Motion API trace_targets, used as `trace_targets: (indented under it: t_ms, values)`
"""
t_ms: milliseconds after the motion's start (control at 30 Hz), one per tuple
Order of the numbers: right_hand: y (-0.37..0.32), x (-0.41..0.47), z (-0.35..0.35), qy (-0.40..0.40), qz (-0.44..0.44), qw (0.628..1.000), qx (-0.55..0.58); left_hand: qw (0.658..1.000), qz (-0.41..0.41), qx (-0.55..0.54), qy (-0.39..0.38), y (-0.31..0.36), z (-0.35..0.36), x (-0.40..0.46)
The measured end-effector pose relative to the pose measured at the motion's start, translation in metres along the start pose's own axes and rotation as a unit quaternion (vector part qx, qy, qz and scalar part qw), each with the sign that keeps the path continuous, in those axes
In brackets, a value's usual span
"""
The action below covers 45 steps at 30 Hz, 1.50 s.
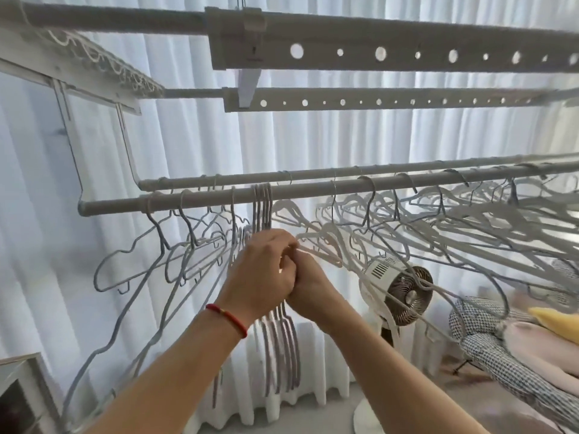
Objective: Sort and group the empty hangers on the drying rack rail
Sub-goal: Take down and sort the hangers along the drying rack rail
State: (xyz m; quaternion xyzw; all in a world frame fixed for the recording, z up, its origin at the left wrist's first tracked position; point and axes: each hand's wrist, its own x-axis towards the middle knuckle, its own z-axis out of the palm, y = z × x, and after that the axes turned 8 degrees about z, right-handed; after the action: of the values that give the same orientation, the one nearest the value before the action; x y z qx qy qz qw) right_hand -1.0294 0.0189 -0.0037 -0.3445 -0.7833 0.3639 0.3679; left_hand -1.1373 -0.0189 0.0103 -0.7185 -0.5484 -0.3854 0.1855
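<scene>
A grey rail [313, 191] of the drying rack runs left to right at head height, with a second rail [344, 172] just behind it. Several empty hangers hook over both. A tight bunch of grey hangers [262, 211] hangs near the rail's middle, its lower ends [283, 349] showing under my wrists. My left hand [266, 267], with a red cord on the wrist, grips this bunch just under the hooks. My right hand [308, 286] is pressed against the left, fingers curled round the same bunch. White hangers [438, 233] spread loosely to the right, blue-grey ones [163, 258] to the left.
Two perforated upper bars [391, 56] cross overhead. White curtains [313, 136] fill the background. A standing fan [398, 286] is behind the hangers at right. A patterned cushion and soft items [501, 349] lie at lower right. A framed object [22, 389] stands at lower left.
</scene>
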Motion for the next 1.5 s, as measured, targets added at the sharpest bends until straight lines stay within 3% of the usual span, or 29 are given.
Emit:
trace_targets:
  t_ms: [133,233,333,433,567,700,800,967,1133,1333,1433,1500]
  values:
    - [-0.002,-0.009,-0.016,0.011,0.018,0.999,-0.042,0.997,0.017,-0.076,-0.005,0.003,0.001,0.006]
    - [0.001,-0.022,-0.046,0.109,-0.023,0.992,-0.062,0.996,0.003,-0.093,0.015,0.010,0.011,0.011]
    - [0.013,-0.027,-0.084,0.198,-0.049,0.970,-0.132,0.996,-0.047,-0.051,-0.063,0.023,0.030,0.018]
    - [0.033,-0.021,-0.117,0.199,-0.015,0.953,-0.228,0.980,-0.122,0.027,-0.157,0.039,0.050,0.025]
    - [0.067,-0.017,-0.149,0.150,0.025,0.951,-0.270,0.954,-0.205,0.072,-0.209,0.050,0.069,0.042]
    - [0.097,-0.016,-0.172,0.085,0.014,0.950,-0.300,0.944,-0.288,-0.056,-0.152,0.065,0.093,0.062]
    - [0.105,-0.006,-0.188,0.072,-0.013,0.950,-0.304,0.933,-0.331,-0.089,-0.110,0.076,0.115,0.066]
    - [0.106,0.004,-0.187,-0.059,0.038,0.957,-0.280,0.903,-0.385,-0.189,-0.026,0.083,0.128,0.064]
    - [0.110,0.001,-0.183,0.015,0.017,0.965,-0.263,0.889,-0.379,-0.256,0.009,0.089,0.124,0.069]
    - [0.101,0.000,-0.189,0.133,-0.056,0.948,-0.282,0.900,-0.359,-0.241,-0.048,0.094,0.122,0.074]
    - [0.100,0.004,-0.208,0.194,0.022,0.907,-0.372,0.912,-0.335,-0.223,-0.082,0.095,0.123,0.077]
    - [0.102,0.004,-0.220,0.163,0.123,0.903,-0.379,0.918,-0.322,-0.208,-0.101,0.097,0.125,0.080]
